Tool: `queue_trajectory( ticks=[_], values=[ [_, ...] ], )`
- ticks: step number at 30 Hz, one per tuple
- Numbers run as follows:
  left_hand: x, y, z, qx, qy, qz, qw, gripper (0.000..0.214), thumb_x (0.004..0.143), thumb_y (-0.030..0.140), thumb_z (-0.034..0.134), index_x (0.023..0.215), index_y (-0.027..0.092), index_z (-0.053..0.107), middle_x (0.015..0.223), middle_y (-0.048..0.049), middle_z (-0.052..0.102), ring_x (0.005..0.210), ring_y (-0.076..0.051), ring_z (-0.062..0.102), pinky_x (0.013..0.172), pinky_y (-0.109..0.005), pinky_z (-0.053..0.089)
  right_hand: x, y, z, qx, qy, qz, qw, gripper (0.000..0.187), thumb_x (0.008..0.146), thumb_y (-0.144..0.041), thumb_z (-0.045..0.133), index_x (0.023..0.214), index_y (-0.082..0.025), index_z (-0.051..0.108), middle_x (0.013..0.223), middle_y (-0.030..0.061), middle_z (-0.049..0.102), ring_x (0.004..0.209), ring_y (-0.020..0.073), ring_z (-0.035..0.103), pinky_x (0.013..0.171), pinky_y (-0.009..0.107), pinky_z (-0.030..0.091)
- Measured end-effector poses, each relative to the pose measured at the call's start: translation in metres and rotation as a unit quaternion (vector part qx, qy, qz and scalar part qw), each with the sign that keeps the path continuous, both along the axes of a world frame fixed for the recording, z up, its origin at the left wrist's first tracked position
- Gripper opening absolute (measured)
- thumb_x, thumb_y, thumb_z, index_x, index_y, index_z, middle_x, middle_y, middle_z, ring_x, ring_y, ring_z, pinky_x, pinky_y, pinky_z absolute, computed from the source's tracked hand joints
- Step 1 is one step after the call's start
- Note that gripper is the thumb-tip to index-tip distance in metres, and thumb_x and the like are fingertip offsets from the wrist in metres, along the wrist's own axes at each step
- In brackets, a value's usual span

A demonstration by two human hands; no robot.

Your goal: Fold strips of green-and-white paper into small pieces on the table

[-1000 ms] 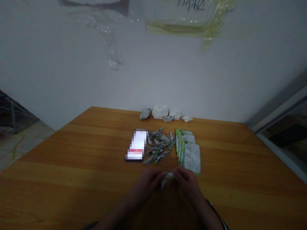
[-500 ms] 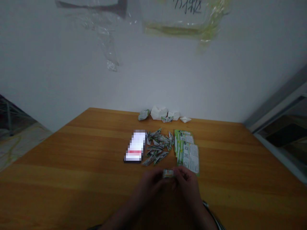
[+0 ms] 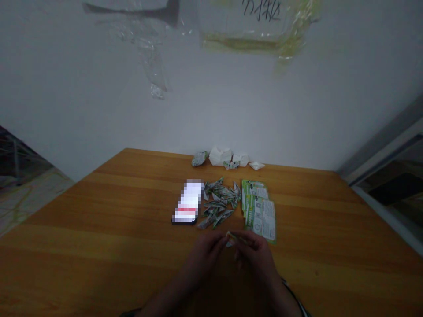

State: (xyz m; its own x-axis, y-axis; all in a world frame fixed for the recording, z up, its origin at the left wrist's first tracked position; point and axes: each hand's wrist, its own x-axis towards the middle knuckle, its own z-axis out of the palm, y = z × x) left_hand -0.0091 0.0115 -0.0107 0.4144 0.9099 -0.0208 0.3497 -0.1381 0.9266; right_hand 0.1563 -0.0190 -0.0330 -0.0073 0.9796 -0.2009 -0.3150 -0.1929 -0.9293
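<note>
Both my hands are close together at the near middle of the wooden table. My left hand (image 3: pixel 206 254) and my right hand (image 3: pixel 255 254) pinch a small folded piece of green-and-white printed paper (image 3: pixel 232 238) between their fingertips. Much of that piece is hidden by my fingers. Just ahead of my hands lies a loose pile of several folded printed paper pieces (image 3: pixel 218 203). To its right is a stack of green-and-white printed leaflets (image 3: pixel 260 211), close to my right hand but apart from it.
A smartphone (image 3: pixel 188 201) with a lit, blurred screen lies left of the pile. White folded paper lumps (image 3: pixel 220 156) and a green folded piece (image 3: pixel 199 158) stand along the table's far edge against the wall. Plastic film (image 3: pixel 148 53) hangs on the wall.
My fingers have shifted on the small paper piece, which now shows as a thin folded edge instead of a small block. The head view has moved slightly; the table items stay in place.
</note>
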Motion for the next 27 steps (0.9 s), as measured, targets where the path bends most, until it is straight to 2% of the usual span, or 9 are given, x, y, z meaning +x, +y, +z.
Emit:
queue_trajectory(
  ticks=[4,7,11,13,16,18,22,24,27],
  values=[
    [-0.001,-0.001,0.001,-0.018,-0.007,0.021,1.000,0.024,0.087,0.032,0.053,0.093,0.017,0.072,0.075,-0.0043,0.073,0.067,-0.020,0.064,0.063,-0.026,0.047,-0.004,-0.004,0.001,0.054,-0.060,-0.096,0.992,0.013,0.064,-0.024,0.077,0.076,-0.018,0.078,0.054,0.0012,0.070,0.043,0.0142,0.062,0.042,0.022,0.051],
    [-0.001,-0.003,0.000,-0.020,-0.055,0.039,0.998,0.027,0.080,0.023,0.062,0.106,0.018,0.070,0.076,-0.0042,0.074,0.065,-0.019,0.066,0.062,-0.026,0.050,-0.001,-0.006,0.003,0.102,-0.115,-0.130,0.980,0.021,0.058,-0.008,0.069,0.071,-0.021,0.078,0.067,0.0030,0.076,0.057,0.0188,0.069,0.054,0.026,0.056],
    [-0.003,-0.005,0.002,0.070,-0.084,0.040,0.993,0.018,0.076,0.018,0.067,0.091,0.023,0.077,0.090,-0.0064,0.076,0.084,-0.022,0.069,0.077,-0.029,0.052,0.004,-0.007,0.003,0.163,-0.208,-0.137,0.955,0.031,0.057,-0.003,0.062,0.073,-0.023,0.079,0.072,0.0036,0.078,0.064,0.0214,0.072,0.062,0.029,0.057],
    [-0.005,-0.006,0.004,0.104,-0.087,0.046,0.990,0.018,0.077,0.017,0.066,0.088,0.025,0.078,0.091,-0.0065,0.076,0.086,-0.022,0.070,0.077,-0.029,0.052,0.004,-0.007,0.004,0.198,-0.241,-0.129,0.941,0.033,0.061,-0.003,0.059,0.075,-0.024,0.080,0.074,0.0038,0.078,0.065,0.0218,0.073,0.064,0.030,0.058],
    [-0.006,-0.005,0.007,0.110,-0.103,0.077,0.986,0.015,0.075,0.018,0.067,0.081,0.025,0.079,0.088,-0.0064,0.077,0.082,-0.022,0.070,0.075,-0.030,0.054,0.003,-0.008,0.006,0.235,-0.248,-0.109,0.934,0.033,0.067,-0.005,0.057,0.080,-0.026,0.079,0.079,0.0040,0.078,0.070,0.0220,0.074,0.067,0.031,0.059],
    [-0.006,-0.005,0.009,0.091,-0.115,0.112,0.983,0.011,0.072,0.019,0.070,0.074,0.025,0.079,0.084,-0.0061,0.077,0.077,-0.022,0.071,0.074,-0.031,0.055,0.001,-0.009,0.008,0.225,-0.235,-0.098,0.940,0.027,0.069,-0.009,0.061,0.080,-0.025,0.079,0.079,0.0042,0.078,0.069,0.0217,0.074,0.065,0.030,0.059],
    [0.000,-0.006,0.012,-0.001,-0.153,0.152,0.977,0.004,0.065,0.019,0.074,0.065,0.022,0.077,0.078,-0.0052,0.077,0.072,-0.023,0.071,0.069,-0.031,0.056,-0.002,-0.012,0.010,0.143,-0.204,-0.120,0.961,0.004,0.069,-0.024,0.073,0.070,-0.021,0.075,0.065,0.0041,0.075,0.059,0.0200,0.070,0.055,0.027,0.057],
    [0.005,-0.007,0.014,-0.053,-0.177,0.162,0.969,0.002,0.063,0.020,0.077,0.061,0.020,0.075,0.076,-0.0050,0.077,0.070,-0.022,0.071,0.067,-0.030,0.056,-0.004,-0.012,0.010,0.116,-0.178,-0.126,0.969,0.015,0.069,-0.032,0.076,0.065,-0.018,0.070,0.060,0.0038,0.073,0.055,0.0186,0.068,0.053,0.026,0.056],
    [0.011,-0.009,0.012,-0.130,-0.209,0.168,0.954,0.015,0.061,0.027,0.080,0.057,0.017,0.070,0.065,-0.0044,0.075,0.063,-0.020,0.069,0.064,-0.029,0.055,-0.010,-0.012,0.008,0.096,-0.123,-0.115,0.981,0.026,0.072,-0.037,0.075,0.062,-0.017,0.062,0.056,0.0026,0.069,0.051,0.0158,0.065,0.050,0.024,0.052]
  ],
)
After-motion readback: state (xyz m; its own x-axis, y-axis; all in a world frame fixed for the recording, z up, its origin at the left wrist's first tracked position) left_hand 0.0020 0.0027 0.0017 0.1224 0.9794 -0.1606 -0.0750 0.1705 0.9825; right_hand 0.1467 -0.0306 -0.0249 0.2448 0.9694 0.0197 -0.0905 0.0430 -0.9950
